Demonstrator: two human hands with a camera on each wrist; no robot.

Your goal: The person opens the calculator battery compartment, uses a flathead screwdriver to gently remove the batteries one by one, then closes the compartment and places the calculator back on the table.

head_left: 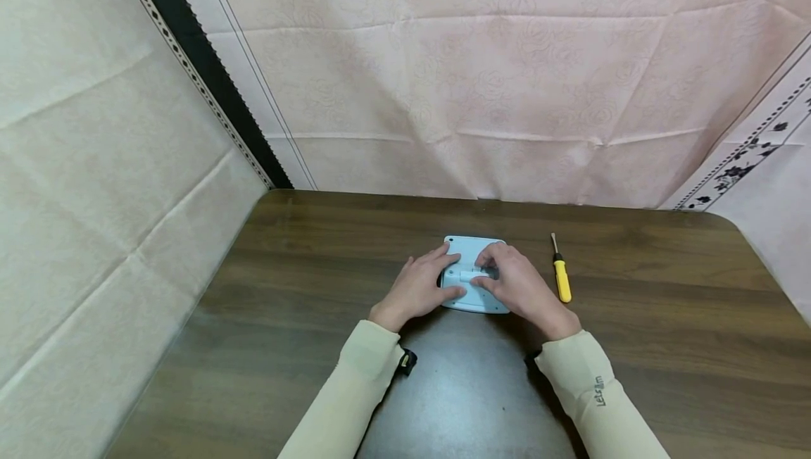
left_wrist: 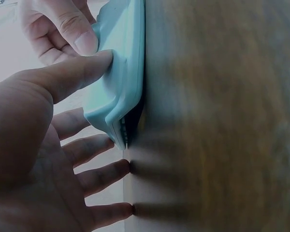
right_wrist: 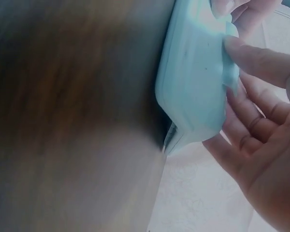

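Observation:
A light-blue plastic device (head_left: 470, 246) with rounded corners lies flat on the table, a raised section across its middle and small dark holes in its surface. At its left end the left hand (head_left: 421, 286) has fingers spread, thumb resting on top; in the left wrist view two straight fingertips touch the table. The right hand (head_left: 516, 283) bends over the device's right half. Its thumb and fingers lie on either side of a raised light-blue piece (right_wrist: 231, 72) in the right wrist view. A dark gap shows beneath that hand.
To the right of the device lies a yellow-handled screwdriver (head_left: 561, 279), tip pointing away. The brown wooden table (head_left: 285, 374) ends at pale patterned cloth (head_left: 481, 79) at the back, with more cloth hanging at both sides.

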